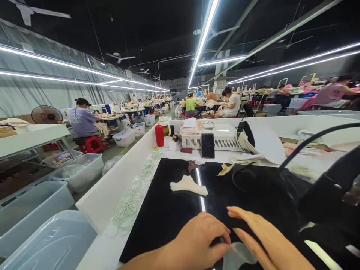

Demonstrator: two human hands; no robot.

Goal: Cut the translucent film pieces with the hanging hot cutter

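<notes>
My left hand point(204, 238) is bent at the fingers, with thumb and fingertips closed on the edge of a thin, whitish see-through piece point(240, 255), which looks like fabric or film. Just to its right, my right hand point(264, 234) holds nothing; its thumb and fingers are stretched out and apart over the piece. Both hands are above a glossy black board point(163, 213). Beyond them on the board lies a cream, curved fabric piece point(188, 185). Part of the see-through piece is hidden by my hands and cut off by the frame's lower edge.
Pale green cord loops point(128, 208) lie left of the board. Behind it are a phone point(207, 145), a white vented box point(225, 131) and a red cylinder point(159, 135). A black cable point(306, 140) arches at right. Plastic bins point(36, 213) stand left; people sew farther off.
</notes>
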